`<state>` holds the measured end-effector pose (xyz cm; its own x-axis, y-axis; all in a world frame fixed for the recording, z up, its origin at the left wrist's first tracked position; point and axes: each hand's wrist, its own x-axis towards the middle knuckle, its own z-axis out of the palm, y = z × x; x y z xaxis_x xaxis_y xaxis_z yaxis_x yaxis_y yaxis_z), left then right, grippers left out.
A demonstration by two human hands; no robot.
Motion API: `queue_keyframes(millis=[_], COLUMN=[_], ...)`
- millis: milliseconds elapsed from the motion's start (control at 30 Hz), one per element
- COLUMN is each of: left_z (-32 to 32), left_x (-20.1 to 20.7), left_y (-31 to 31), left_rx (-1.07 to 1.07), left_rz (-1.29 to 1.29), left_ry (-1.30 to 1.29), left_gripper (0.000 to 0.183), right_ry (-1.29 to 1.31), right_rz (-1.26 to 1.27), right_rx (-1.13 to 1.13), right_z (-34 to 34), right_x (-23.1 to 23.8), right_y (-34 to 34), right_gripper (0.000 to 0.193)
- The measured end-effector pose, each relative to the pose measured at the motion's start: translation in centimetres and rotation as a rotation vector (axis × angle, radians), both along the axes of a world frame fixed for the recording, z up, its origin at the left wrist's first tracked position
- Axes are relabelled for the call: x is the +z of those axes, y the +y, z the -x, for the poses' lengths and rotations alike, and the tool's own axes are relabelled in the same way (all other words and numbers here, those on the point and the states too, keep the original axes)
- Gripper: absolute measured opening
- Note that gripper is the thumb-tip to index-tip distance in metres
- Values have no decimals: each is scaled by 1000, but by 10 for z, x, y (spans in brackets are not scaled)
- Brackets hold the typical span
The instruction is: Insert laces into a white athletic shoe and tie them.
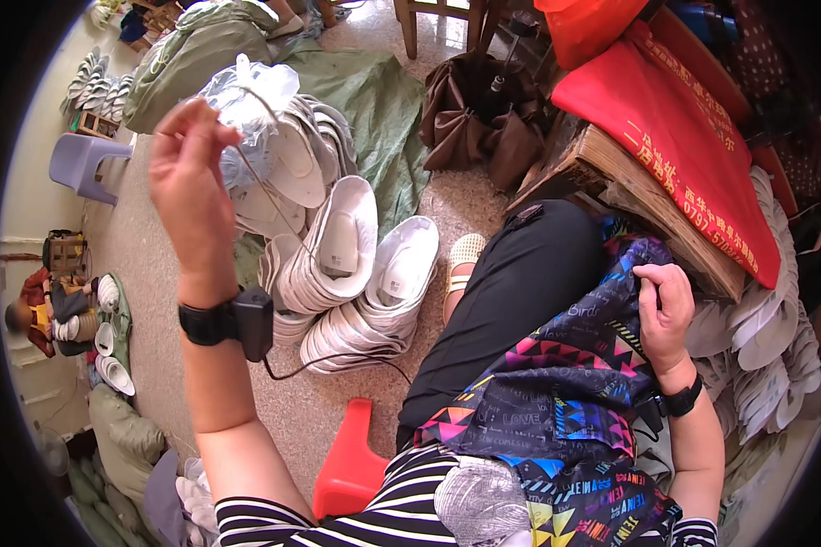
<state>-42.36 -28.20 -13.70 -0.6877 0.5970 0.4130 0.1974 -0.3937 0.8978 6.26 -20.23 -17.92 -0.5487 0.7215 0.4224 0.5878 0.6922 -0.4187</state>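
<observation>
Lilac stool (91, 164): stands on the floor at the left, well apart from the raised hand.
Left grip (194, 182): raised beside the upper stacks, fingers bent, thumb and fingertips close together; I cannot tell whether they pinch the cord.
Thin cord (264, 190): its upper end shows right by the left grip's fingertips; from there it slants down and right to the nested white shoes.
Clear plastic wrap (251, 100): just right of the left grip, over the white pile behind.
Nested white shoes (347, 228): two leaning stacks on the floor, below and right of the left grip, apart from it, openings facing up.
Patterned apron (543, 401): spread across the lap, right of the stacks.
Right grip (663, 305): fingers curled against the apron's edge; I cannot tell whether they pinch it.
Red bag (666, 137): above the right grip, over a wooden piece.
</observation>
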Motion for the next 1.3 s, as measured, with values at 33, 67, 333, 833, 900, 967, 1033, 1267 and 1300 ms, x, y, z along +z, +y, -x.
queue_keyframes(millis=[33,67,333,833,900,967,1033,1267,1300], left_z=[5,11,14,-106,-112,-120,-123,-117,-115], left_x=[16,31,-57,-334,-334,-328,-331,-337,-335], left_y=[4,8,29,-89,-88,-84,-86,-83,-80], left_rx=[-1,31,108,-683,-631,-656,-672,-685,-684], left_rz=[-2,-60,588,1284,1215,1329,1446,1302,1290], left_ry=[1,63,504,729,850,851,853,873,881], left_gripper=[15,16,32,36,50,55,61,46,46], right_ry=[5,7,0,-23,-31,-24,-21,-18,-13], right_rz=[5,12,-11,-29,-37,-40,-50,-86,-87], right_rx=[5,6,2,-22,-31,-19,-24,20,25], right_z=[0,-1,-2,-3,-1,-2,1,8,12], right_x=[-1,-1,0,5,5,5,8,10,11], right_y=[-1,-2,-5,-10,-11,-10,-10,-7,-7], right_gripper=[15,15,16,17,17,18,18,17,18])
